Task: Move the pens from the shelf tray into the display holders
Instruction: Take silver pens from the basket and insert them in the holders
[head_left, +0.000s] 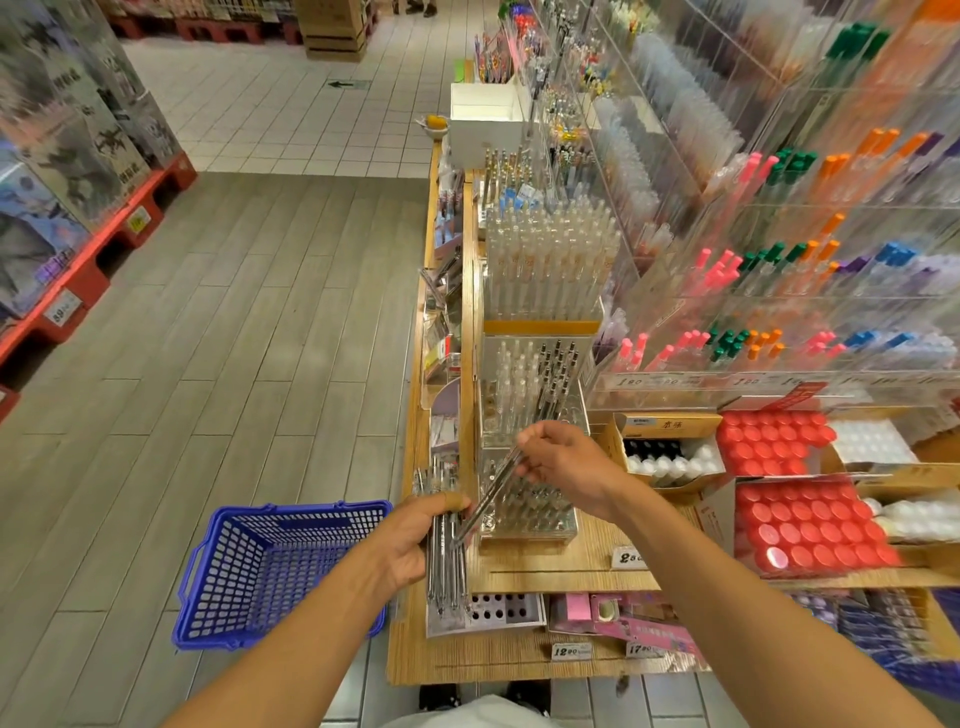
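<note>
Pens held over the clear holder
A bunch of pens (445, 551) is gripped by the left hand (415, 540); one pen (493, 493) is pinched by the right hand (566, 460), above the clear holder (527, 512); a blue basket (270, 566) is seen at 9 o'clock

My basket (270, 566): blue, with a perforated grid pattern. Pens (445, 551) in my left hand (415, 545): silver-grey. Display holder (527, 512): clear, dotted with rows of holes. Shelf (550, 566): tan wood grain. Capped jars (810, 525): red tops in rows. Floor (249, 312): grey planks, then white tiles.
</note>
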